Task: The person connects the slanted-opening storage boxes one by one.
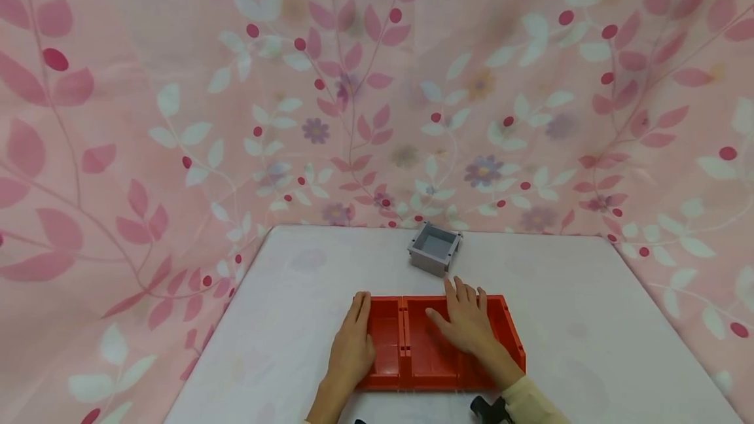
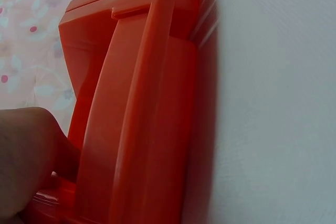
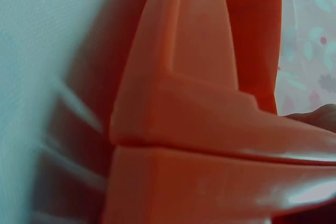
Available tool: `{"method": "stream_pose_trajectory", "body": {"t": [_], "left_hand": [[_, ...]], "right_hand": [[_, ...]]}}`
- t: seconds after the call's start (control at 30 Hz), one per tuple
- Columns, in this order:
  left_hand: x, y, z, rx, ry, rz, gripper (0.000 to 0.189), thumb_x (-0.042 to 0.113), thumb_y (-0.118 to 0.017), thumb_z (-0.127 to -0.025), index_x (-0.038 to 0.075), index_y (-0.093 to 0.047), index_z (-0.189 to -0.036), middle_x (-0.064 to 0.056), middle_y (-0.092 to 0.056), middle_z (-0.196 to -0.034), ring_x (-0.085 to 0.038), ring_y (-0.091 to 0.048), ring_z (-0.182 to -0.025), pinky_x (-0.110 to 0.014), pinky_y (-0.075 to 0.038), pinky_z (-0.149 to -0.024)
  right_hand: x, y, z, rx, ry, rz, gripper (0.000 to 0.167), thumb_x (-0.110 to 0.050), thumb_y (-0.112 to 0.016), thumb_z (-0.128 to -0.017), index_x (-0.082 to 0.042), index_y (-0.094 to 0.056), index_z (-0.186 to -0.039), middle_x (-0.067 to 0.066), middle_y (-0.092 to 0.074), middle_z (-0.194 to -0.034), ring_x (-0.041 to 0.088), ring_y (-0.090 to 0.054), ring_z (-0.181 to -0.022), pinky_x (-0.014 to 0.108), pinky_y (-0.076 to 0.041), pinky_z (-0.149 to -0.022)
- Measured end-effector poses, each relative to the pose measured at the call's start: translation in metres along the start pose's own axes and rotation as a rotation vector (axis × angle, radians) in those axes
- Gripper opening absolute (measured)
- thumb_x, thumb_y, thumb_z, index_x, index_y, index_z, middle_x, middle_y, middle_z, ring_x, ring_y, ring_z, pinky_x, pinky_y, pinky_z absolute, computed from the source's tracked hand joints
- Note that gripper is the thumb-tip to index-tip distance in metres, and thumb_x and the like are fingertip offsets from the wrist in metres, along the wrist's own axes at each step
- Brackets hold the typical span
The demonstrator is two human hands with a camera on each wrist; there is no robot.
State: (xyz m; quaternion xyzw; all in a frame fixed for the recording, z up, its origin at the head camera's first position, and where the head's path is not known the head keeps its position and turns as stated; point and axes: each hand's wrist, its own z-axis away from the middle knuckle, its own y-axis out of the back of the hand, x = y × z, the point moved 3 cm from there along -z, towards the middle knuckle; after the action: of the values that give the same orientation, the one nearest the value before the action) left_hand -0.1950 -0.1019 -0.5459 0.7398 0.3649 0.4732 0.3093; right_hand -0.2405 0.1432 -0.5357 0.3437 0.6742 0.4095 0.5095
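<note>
Red plastic bins (image 1: 385, 339) stand side by side on the white table, their walls meeting at a seam left of the middle. My left hand (image 1: 351, 349) holds the leftmost bin by its left wall, the fingers along the outside and the thumb over the inner side. In the left wrist view part of that hand (image 2: 23, 156) shows beside the red wall. My right hand (image 1: 468, 322) lies over the bins toward the right, fingers spread and fairly straight, fingertips near the far rim. Whether it touches a wall beneath is hidden. The right wrist view shows two red walls (image 3: 210, 124) close together.
A small grey open box (image 1: 434, 248) stands farther back, just beyond the right hand's fingertips. A dark object (image 1: 490, 409) shows by the right wrist at the bottom edge. Pink floral cloth (image 1: 377, 116) hangs behind the white table (image 1: 294, 319).
</note>
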Motion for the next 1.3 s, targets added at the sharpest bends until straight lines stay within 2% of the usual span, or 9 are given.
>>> {"method": "stream_pose_trajectory", "body": {"t": [0.13, 0.2, 0.37, 0.47, 0.6, 0.8, 0.97, 1.13, 1.3], "left_hand": [[-0.001, 0.000, -0.001, -0.002, -0.002, 0.007, 0.077, -0.011, -0.063, -0.087, 0.000, -0.039, -0.159, -0.013, -0.036, -0.164, -0.030, -0.050, -0.138, -0.031, -0.060, -0.072], [0.000, 0.000, 0.000, -0.005, 0.006, 0.009, 0.077, -0.011, -0.063, -0.087, 0.000, -0.039, -0.159, -0.013, -0.036, -0.164, -0.030, -0.050, -0.138, -0.030, -0.058, -0.069], [0.001, 0.003, 0.001, -0.006, 0.012, 0.001, 0.075, -0.011, -0.064, -0.088, 0.000, -0.040, -0.158, -0.014, -0.037, -0.164, -0.032, -0.045, -0.142, -0.039, -0.060, -0.087], [0.001, 0.005, 0.001, 0.006, 0.013, -0.002, 0.075, -0.011, -0.064, -0.088, 0.000, -0.040, -0.158, -0.014, -0.038, -0.163, -0.033, -0.045, -0.143, -0.042, -0.058, -0.092], [0.000, 0.005, 0.000, 0.009, 0.018, -0.003, 0.075, -0.010, -0.064, -0.089, 0.001, -0.040, -0.159, -0.014, -0.038, -0.163, -0.033, -0.046, -0.142, -0.039, -0.060, -0.088], [0.002, 0.001, 0.001, -0.002, 0.025, 0.018, 0.075, -0.012, -0.062, -0.088, 0.001, -0.040, -0.159, -0.014, -0.037, -0.164, -0.033, -0.043, -0.144, -0.041, -0.059, -0.089], [0.003, -0.002, 0.002, -0.007, 0.027, 0.032, 0.075, -0.011, -0.062, -0.089, 0.001, -0.040, -0.159, -0.013, -0.036, -0.164, -0.032, -0.044, -0.144, -0.040, -0.060, -0.087], [0.003, -0.002, 0.001, 0.010, 0.030, 0.021, 0.075, -0.011, -0.064, -0.088, 0.002, -0.041, -0.159, -0.012, -0.038, -0.164, -0.031, -0.047, -0.141, -0.040, -0.060, -0.087], [0.001, -0.002, 0.001, 0.003, 0.047, 0.017, 0.076, -0.010, -0.064, -0.089, 0.003, -0.040, -0.159, -0.012, -0.037, -0.164, -0.031, -0.046, -0.142, -0.042, -0.058, -0.093]], "right_hand": [[0.001, 0.007, -0.001, -0.031, 0.015, -0.032, 0.087, -0.044, -0.068, -0.096, 0.005, -0.033, -0.159, 0.031, -0.034, -0.160, 0.051, -0.028, -0.146, 0.072, -0.008, -0.117], [0.003, 0.014, 0.001, -0.053, 0.032, -0.064, 0.083, -0.042, -0.067, -0.098, 0.006, -0.035, -0.158, 0.030, -0.035, -0.160, 0.051, -0.030, -0.145, 0.072, -0.010, -0.118], [0.008, 0.038, 0.003, -0.040, 0.100, -0.102, 0.074, -0.040, -0.064, -0.101, 0.008, -0.042, -0.153, 0.030, -0.041, -0.156, 0.051, -0.038, -0.142, 0.073, -0.020, -0.115], [0.013, 0.054, -0.005, 0.004, 0.149, -0.083, 0.068, -0.035, -0.065, -0.102, 0.008, -0.046, -0.150, 0.031, -0.044, -0.153, 0.052, -0.041, -0.139, 0.074, -0.022, -0.113], [0.020, 0.074, -0.024, 0.037, 0.201, -0.055, 0.061, -0.026, -0.067, -0.100, 0.009, -0.049, -0.148, 0.033, -0.046, -0.151, 0.054, -0.044, -0.135, 0.073, -0.027, -0.111], [0.032, 0.086, -0.060, 0.009, 0.249, -0.056, 0.054, -0.016, -0.066, -0.101, 0.010, -0.050, -0.146, 0.035, -0.048, -0.147, 0.056, -0.048, -0.131, 0.071, -0.037, -0.107], [0.047, 0.083, -0.092, -0.027, 0.229, -0.077, 0.051, -0.013, -0.064, -0.101, 0.010, -0.051, -0.144, 0.034, -0.051, -0.145, 0.056, -0.046, -0.132, 0.070, -0.036, -0.108], [0.051, 0.076, -0.122, -0.075, 0.232, -0.077, 0.050, -0.008, -0.059, -0.101, 0.014, -0.049, -0.144, 0.034, -0.052, -0.143, 0.053, -0.049, -0.131, 0.066, -0.038, -0.109], [0.049, 0.066, -0.139, -0.161, 0.195, -0.049, 0.050, -0.007, -0.056, -0.101, 0.015, -0.048, -0.145, 0.035, -0.051, -0.144, 0.052, -0.049, -0.131, 0.064, -0.041, -0.108]]}}
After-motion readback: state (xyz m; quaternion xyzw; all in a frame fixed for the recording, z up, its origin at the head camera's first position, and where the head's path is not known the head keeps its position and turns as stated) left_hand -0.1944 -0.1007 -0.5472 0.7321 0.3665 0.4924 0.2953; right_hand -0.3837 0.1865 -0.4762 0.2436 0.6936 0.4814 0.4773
